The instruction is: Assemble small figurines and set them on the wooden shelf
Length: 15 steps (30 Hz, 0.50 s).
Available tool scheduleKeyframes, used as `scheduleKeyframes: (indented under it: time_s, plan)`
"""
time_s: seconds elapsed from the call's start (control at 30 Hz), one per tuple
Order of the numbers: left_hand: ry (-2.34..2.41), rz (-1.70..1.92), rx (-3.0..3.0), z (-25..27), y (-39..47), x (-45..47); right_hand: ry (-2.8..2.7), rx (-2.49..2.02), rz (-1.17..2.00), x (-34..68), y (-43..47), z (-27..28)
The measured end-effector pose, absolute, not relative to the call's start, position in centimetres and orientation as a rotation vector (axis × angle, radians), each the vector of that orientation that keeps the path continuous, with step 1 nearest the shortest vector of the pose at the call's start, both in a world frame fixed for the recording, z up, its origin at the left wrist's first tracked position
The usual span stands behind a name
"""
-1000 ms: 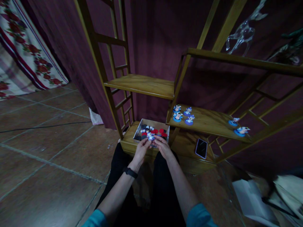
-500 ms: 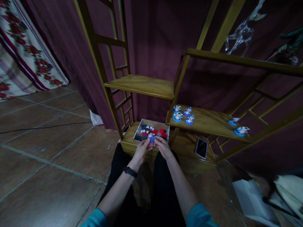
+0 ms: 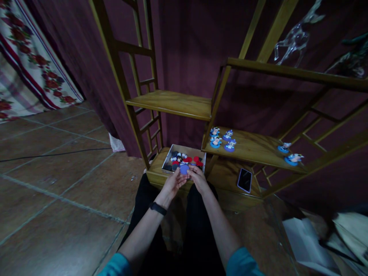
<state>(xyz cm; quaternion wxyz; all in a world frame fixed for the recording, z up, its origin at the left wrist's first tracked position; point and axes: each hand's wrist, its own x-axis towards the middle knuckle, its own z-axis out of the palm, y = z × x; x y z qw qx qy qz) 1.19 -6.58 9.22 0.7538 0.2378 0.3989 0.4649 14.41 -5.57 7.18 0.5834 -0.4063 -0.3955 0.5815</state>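
- Between the fingers of both hands: a purple disc, flat face towards the camera; its far side is hidden.
- Left hand: fingers closed on the disc's left edge, palm partly turned up. Black wristband on the wrist behind these fingers.
- Right hand: fingers pinching the disc's right edge.
- Directly beyond the fingers: a shallow open box. The disc overlaps its near side in this view; contact with the box cannot be told.
- Inside the box, past the fingertips: red discs, dark discs and small white-and-dark pieces, jumbled; individual shapes too small to read.
- Right of the fingers and farther off, on a wooden shelf: two purple-based figurines beside two blue-based figurines, all four upright and grouped near the shelf's left end.
- Same shelf, well to the right of the fingers: two more blue-based pieces near the right end.
- Right of the fingers, below that shelf: a phone lying flat, screen dark.
- Far up and right of the fingers: a clear horse-like figure.
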Motion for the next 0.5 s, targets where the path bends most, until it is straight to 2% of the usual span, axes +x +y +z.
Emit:
scheduleKeyframes:
  time_s: [0.5]
  plan:
    - [0.794, 0.862, 0.306, 9.61, -6.69, 0.95, -0.940, -0.939, 1.397, 14.50, -5.79, 7.17]
